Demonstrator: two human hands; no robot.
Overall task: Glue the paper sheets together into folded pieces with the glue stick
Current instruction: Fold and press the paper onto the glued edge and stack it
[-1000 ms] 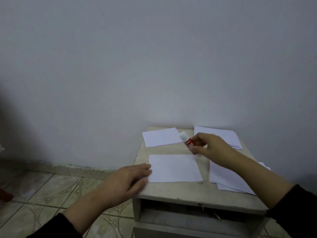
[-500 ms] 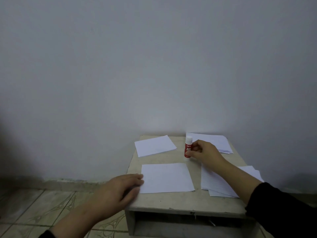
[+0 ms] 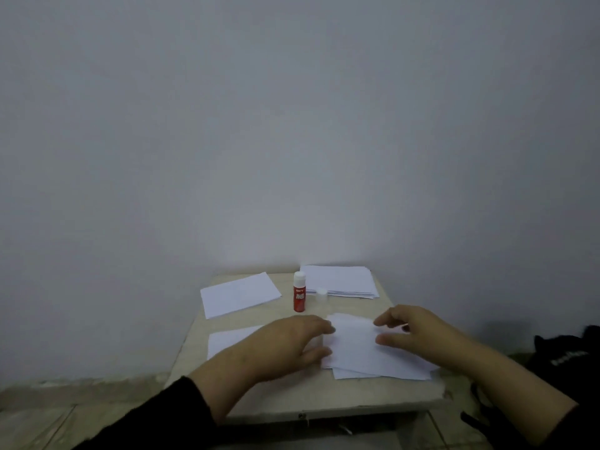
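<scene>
Four lots of paper lay on the small table (image 3: 324, 397) in the head view, which stood against a plain wall (image 3: 292, 125). At the far right corner sat a stack of sheets (image 3: 341, 282); at the far left lay a single folded piece (image 3: 238, 295), well apart from the stack. Between them the glue stick (image 3: 299, 295) stood upright, red-bodied with a white top, and its loose cap (image 3: 321, 292) rested just beside it on the right. On the near left lay a flat sheet (image 3: 227, 344), partly hidden by the left hand (image 3: 285, 345). On the near right lay a pile of loose sheets (image 3: 373, 355), its top sheet blurred. A dark bag (image 3: 565, 355) sat beyond the table's right edge. Tiled floor (image 3: 48, 417) showed at lower left.

The left hand was spread fairly wide, palm down, its fingertips touching the left edge of the near-right pile. The right hand (image 3: 418, 332) hovered over the same pile with fingers loosely curved and thumb apart; whether it pinched the top sheet could not be told owing to blur. Both forearms wore dark sleeves (image 3: 168, 417). Neither hand touched the glue stick, which stood clear of both.
</scene>
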